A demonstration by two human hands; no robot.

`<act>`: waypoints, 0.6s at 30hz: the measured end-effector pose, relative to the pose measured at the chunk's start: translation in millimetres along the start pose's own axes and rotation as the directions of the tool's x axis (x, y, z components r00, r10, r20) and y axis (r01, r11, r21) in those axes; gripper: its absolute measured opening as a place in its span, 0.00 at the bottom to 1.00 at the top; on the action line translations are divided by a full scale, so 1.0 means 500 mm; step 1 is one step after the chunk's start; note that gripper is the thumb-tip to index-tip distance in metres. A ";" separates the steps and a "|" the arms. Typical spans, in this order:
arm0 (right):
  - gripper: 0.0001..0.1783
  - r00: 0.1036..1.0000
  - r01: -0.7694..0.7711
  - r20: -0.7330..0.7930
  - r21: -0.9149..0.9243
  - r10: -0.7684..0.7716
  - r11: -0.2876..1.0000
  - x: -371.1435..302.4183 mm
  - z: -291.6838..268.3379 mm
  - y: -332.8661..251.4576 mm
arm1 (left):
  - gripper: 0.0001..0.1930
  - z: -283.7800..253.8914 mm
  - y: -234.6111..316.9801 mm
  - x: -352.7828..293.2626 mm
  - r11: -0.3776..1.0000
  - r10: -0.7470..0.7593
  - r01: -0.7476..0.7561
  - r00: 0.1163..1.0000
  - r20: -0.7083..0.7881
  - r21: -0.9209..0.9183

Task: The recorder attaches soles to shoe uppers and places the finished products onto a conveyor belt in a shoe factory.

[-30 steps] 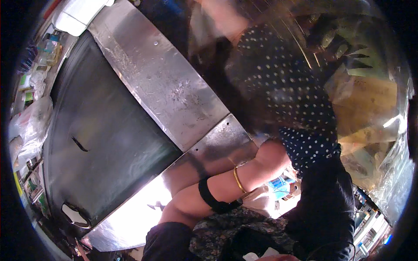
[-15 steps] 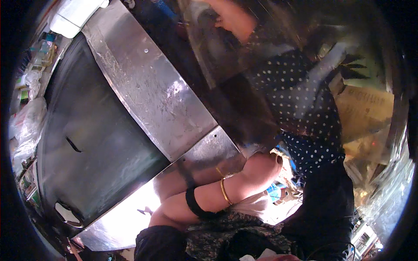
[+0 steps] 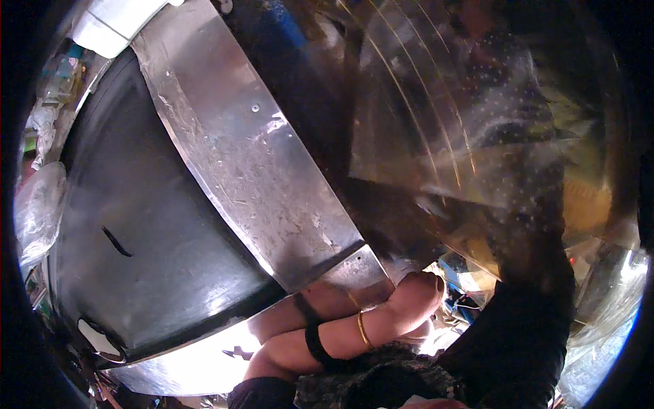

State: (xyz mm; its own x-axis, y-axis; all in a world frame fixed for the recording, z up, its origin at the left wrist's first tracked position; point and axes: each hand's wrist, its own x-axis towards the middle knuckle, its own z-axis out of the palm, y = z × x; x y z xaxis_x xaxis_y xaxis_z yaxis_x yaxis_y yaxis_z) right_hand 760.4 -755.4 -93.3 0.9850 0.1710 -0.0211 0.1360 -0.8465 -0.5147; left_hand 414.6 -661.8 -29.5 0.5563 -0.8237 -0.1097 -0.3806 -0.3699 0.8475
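My left forearm crosses the lower middle, wearing a black band [image 3: 317, 344] and a gold bangle [image 3: 363, 330]. My left hand [image 3: 419, 294] is curled closed at the near corner of the metal edging; its fingers are turned away and whatever they hold is hidden. A large clear plastic sheet [image 3: 402, 129], with several thin golden streaks, spreads over the upper right. Behind it, my right arm in a dark sleeve [image 3: 535, 300] with a white-dotted part reaches upward. Blur and plastic hide the fingers of my right hand.
At left lies a dark, smooth panel [image 3: 163, 238] framed by a shiny metal strip [image 3: 252, 163]. A white box-like thing [image 3: 105, 27] stands at the upper left, with bagged items [image 3: 41, 215] below it. Cardboard [image 3: 586, 204] and crumpled clear plastic [image 3: 613, 293] lie at right.
The clear sheet now covers more of the upper right, over my right arm. My right hand, seen bare at the top before, is obscured. The panel and my left hand sit lower in view.
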 end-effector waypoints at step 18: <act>0.21 0.959 -0.107 -0.166 0.534 0.228 0.839 -0.841 -0.208 -0.335 | 0.11 0.029 -0.040 -0.003 0.943 0.330 -0.331 0.939 -0.094 0.007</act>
State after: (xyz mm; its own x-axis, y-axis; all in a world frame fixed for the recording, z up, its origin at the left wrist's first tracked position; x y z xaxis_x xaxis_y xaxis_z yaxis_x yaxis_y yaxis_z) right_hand 334.5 -737.9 91.1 0.9936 -0.1125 0.0045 -0.0480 -0.4591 -0.8871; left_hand 410.6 -659.3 -54.1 0.4661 -0.8554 0.2259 -0.5485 -0.0790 0.8324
